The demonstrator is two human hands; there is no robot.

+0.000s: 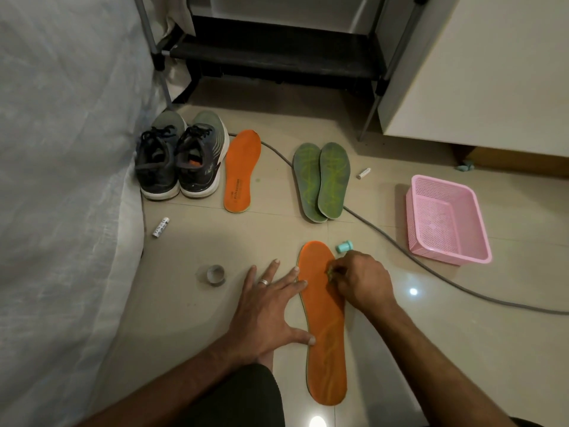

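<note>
Orange insole (326, 334) lies flat on the floor tiles (462, 334) right in front of the person, toe end pointing away, heel end nearest the body. Left hand (264, 315) is spread flat on the floor, fingers straight, with the index fingertip and thumb tip touching the insole's left edge. Right hand (360, 278) sits over the toe area with its fingers curled, pinching a small greenish bit (330, 272) against the insole's top face; too small to tell what it is. Teal cap (344, 246) sits just beside the toe end, on the right. Further out: second orange insole (241, 171) next to a pair of grey sneakers (181, 158), and two green insoles (321, 180) overlapping side by side on a grey cable (400, 248). Pink basket (446, 255) is at right, tape roll (215, 274) left of the left hand, and a white tube (160, 227) by the bed sheet (61, 149).
</note>
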